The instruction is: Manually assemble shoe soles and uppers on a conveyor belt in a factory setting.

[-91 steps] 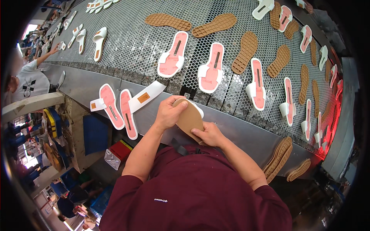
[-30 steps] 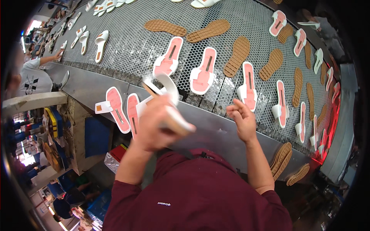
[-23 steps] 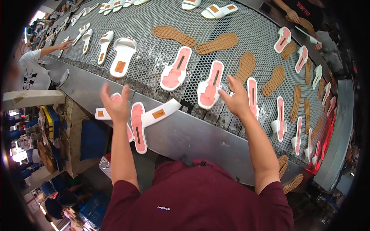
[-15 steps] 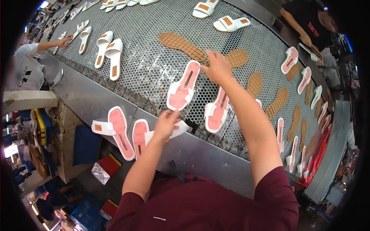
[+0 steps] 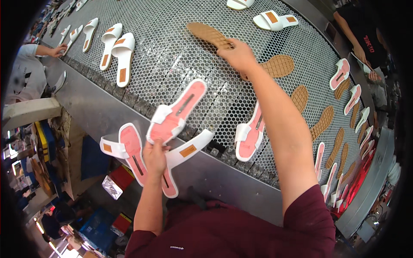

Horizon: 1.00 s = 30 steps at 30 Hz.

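Observation:
My left hand (image 5: 155, 158) is closed on the toe end of a white slide upper with a pink underside (image 5: 184, 105), holding it at a slant over the metal edge. Between the fingers and thumb of my right hand (image 5: 238, 56) is the near end of a brown patterned outsole (image 5: 208, 35), which looks tilted off the mesh belt (image 5: 172, 56). Another brown outsole (image 5: 279, 66) lies just right of that hand. A second pink-bottomed upper (image 5: 249, 137) rests on the belt beside my right forearm. Two more such uppers, one left (image 5: 131, 144) and one partly hidden (image 5: 189, 150), lie at the metal edge by my left hand.
Finished white slides (image 5: 123, 58) stand on the belt at the left, with another white slide (image 5: 275, 20) at the far side. More outsoles and uppers line the right. One co-worker's hand (image 5: 56, 50) reaches in at left; another person (image 5: 365, 43) works across the belt.
My left hand has lifted the pink-bottomed upper off the belt and carried it left. My right hand has closed on the brown outsole's near end and tilted it.

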Each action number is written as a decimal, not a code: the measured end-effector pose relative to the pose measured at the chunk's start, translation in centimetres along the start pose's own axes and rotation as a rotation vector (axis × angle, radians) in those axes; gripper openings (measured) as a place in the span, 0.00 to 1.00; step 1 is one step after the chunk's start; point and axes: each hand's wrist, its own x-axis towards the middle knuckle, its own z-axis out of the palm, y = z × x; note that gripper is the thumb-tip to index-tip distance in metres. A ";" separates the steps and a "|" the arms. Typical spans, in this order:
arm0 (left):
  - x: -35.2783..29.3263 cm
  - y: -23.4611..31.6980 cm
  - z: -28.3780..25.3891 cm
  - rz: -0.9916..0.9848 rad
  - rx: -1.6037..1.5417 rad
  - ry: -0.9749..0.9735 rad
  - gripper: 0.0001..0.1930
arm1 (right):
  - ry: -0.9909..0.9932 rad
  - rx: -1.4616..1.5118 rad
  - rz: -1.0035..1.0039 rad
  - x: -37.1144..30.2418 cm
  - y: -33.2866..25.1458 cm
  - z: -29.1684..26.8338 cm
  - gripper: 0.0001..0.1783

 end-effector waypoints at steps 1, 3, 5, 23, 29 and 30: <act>-0.4 0.7 -2.1 0.018 0.182 0.035 0.10 | -0.072 0.305 0.035 -2.0 -0.8 -1.5 0.35; -2.0 3.4 -3.6 0.247 0.311 0.080 0.12 | -0.178 0.790 0.014 -7.0 -1.1 -4.7 0.37; -3.7 6.8 -5.1 0.489 0.194 0.075 0.15 | -0.293 1.059 -0.136 -13.4 -0.3 -7.0 0.38; -15.5 -6.3 12.2 0.124 0.132 -0.660 0.13 | -0.107 0.927 0.233 -51.4 14.3 3.5 0.15; -16.8 -7.3 13.4 0.054 -0.050 -0.886 0.27 | -0.201 0.873 0.239 -51.4 14.8 6.2 0.16; -17.0 -7.4 13.5 0.059 -0.024 -0.884 0.28 | -0.194 0.881 0.232 -51.3 14.8 6.4 0.16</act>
